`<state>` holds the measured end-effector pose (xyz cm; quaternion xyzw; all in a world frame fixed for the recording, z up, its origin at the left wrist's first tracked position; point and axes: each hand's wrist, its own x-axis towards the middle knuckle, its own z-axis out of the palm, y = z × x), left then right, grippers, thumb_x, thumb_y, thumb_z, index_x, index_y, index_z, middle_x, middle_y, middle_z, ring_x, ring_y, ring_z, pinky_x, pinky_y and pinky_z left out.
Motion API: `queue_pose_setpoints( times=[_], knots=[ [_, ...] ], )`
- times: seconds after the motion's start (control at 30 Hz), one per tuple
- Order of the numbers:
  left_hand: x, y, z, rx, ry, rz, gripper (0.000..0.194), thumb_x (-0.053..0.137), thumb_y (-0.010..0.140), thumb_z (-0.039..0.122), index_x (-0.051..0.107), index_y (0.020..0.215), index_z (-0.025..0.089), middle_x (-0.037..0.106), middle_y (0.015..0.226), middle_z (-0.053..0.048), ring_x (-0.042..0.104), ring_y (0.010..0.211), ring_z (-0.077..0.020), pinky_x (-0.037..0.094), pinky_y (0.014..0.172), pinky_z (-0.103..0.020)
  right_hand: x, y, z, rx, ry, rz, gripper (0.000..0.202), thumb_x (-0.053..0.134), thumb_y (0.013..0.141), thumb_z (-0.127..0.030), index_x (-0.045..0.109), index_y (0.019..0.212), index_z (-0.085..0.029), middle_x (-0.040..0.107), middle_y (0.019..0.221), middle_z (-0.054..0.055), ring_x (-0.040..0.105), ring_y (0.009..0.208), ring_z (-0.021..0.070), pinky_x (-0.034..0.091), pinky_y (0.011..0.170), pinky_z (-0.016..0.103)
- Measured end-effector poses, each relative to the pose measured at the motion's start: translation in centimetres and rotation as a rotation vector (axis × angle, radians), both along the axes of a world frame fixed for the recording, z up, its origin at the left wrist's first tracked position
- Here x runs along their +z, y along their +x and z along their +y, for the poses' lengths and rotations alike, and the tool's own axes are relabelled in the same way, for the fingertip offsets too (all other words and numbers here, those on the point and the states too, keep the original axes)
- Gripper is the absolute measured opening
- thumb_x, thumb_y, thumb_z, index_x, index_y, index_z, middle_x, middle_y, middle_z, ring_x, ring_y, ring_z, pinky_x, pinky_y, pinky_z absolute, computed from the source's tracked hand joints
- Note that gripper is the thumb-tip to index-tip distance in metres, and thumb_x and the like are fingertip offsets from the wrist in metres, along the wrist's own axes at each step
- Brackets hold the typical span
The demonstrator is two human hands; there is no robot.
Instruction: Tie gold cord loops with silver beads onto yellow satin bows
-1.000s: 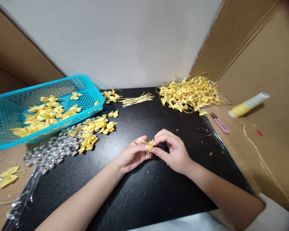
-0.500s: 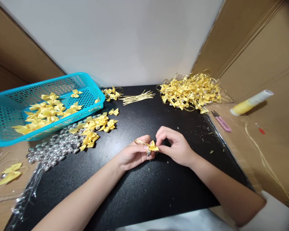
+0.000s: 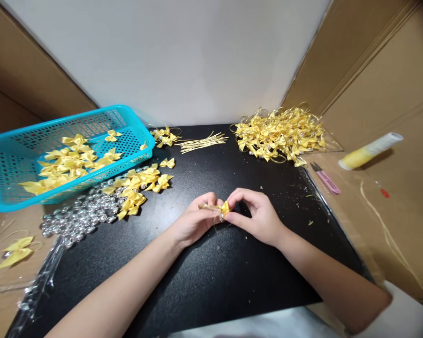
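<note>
Between my hands, over the middle of the black tabletop (image 3: 204, 277), is a small yellow bow (image 3: 225, 207) with a gold cord loop (image 3: 208, 206) and a silver bead (image 3: 221, 217). My left hand (image 3: 194, 220) pinches the cord and the bow's left side between thumb and fingers. On the bow's right side, the thumb and index finger of my right hand (image 3: 255, 213) are closed. Thin thread ends hang below the bead. The fingers partly hide the bow.
A blue basket (image 3: 134, 117) of yellow bows stands at left, with silver beads (image 3: 81, 217) and loose bows (image 3: 130, 202) beside it. Gold cords (image 3: 202, 142) lie at the back, finished bows (image 3: 278, 134) at back right. Pink snips (image 3: 327, 180) and a tube (image 3: 369, 151) lie right.
The bow has turned and looks narrower between my fingers. My right thumb and index finger have moved slightly left onto it, and the cord loop now lies flatter.
</note>
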<state>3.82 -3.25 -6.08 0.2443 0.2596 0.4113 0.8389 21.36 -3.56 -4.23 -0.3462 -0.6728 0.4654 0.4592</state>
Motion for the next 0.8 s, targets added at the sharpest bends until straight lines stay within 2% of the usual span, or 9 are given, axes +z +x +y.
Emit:
queue_pose_setpoints(
  times=[0.23,0.33,0.4,0.47,0.53,0.6,0.7,0.8],
  knots=[
    [0.1,0.4,-0.1,0.035,0.023,0.038,0.038,0.083,0.059,0.013,0.045,0.061,0.015,0.063,0.067,0.002,0.058,0.063,-0.0086,0.043,0.062,-0.019,-0.5,-0.5,-0.4,-0.125,0.034,-0.019,0.005,0.066,0.078,-0.016,0.065,0.075,-0.019,0.068,0.073,0.002,0.064,0.069,0.0155,0.05,0.068,0.03],
    [0.5,0.2,-0.2,0.086,0.155,0.127,0.037,0.082,0.063,0.018,0.045,0.06,0.015,0.061,0.065,0.003,0.057,0.058,-0.0079,0.044,0.059,-0.019,-0.4,-0.3,-0.4,-0.087,0.039,0.017,0.008,0.06,0.081,-0.017,0.065,0.076,-0.018,0.068,0.075,0.003,0.064,0.072,0.0162,0.05,0.069,0.03],
    [1.0,-0.3,-0.2,0.17,0.423,0.317,0.029,0.078,0.069,0.017,0.05,0.061,0.016,0.063,0.068,0.002,0.059,0.061,-0.0091,0.046,0.06,-0.021,-0.2,0.1,-0.1,-0.048,0.006,0.025,0.013,0.056,0.085,-0.02,0.067,0.077,-0.017,0.068,0.077,0.004,0.064,0.073,0.0166,0.051,0.069,0.03],
    [1.5,-1.2,-0.2,0.267,0.864,0.597,0.018,0.072,0.074,0.01,0.058,0.065,0.016,0.068,0.076,-0.002,0.064,0.071,-0.0123,0.05,0.067,-0.024,0.2,0.7,0.4,-0.039,0.008,-0.009,0.015,0.055,0.086,-0.021,0.068,0.079,-0.017,0.069,0.078,0.005,0.065,0.074,0.0173,0.051,0.069,0.031],
    [2.1,-2.0,-0.2,0.383,1.309,0.789,0.017,0.069,0.074,0.004,0.063,0.068,0.018,0.071,0.082,-0.003,0.067,0.075,-0.0141,0.052,0.071,-0.026,0.5,1.2,0.9,-0.08,0.113,-0.09,0.011,0.058,0.083,-0.018,0.068,0.08,-0.018,0.07,0.08,0.005,0.065,0.076,0.0183,0.051,0.071,0.033],
    [2.6,-2.6,-0.4,0.424,1.589,0.93,0.016,0.068,0.075,0.002,0.066,0.075,0.018,0.073,0.087,-0.005,0.068,0.082,-0.0173,0.054,0.075,-0.029,0.8,1.6,1.3,-0.142,0.295,-0.188,0.009,0.061,0.08,-0.015,0.068,0.08,-0.02,0.071,0.08,0.005,0.065,0.077,0.0195,0.05,0.074,0.036],
    [3.5,-2.8,-0.8,0.33,1.813,1.028,0.015,0.066,0.078,0.003,0.067,0.081,0.017,0.075,0.088,-0.007,0.07,0.086,-0.0208,0.057,0.075,-0.032,1.0,1.8,1.5,-0.182,0.509,-0.274,0.01,0.063,0.08,-0.012,0.068,0.083,-0.02,0.072,0.08,0.005,0.064,0.077,0.0199,0.048,0.076,0.039],
    [4.1,-2.4,-1.4,0.275,1.867,1.049,0.014,0.062,0.08,0.003,0.066,0.081,0.017,0.076,0.089,-0.007,0.071,0.087,-0.0205,0.058,0.078,-0.031,1.1,1.7,1.3,-0.147,0.558,-0.284,0.01,0.062,0.082,-0.012,0.068,0.084,-0.02,0.072,0.079,0.005,0.063,0.076,0.0187,0.047,0.076,0.038]
  ],
)
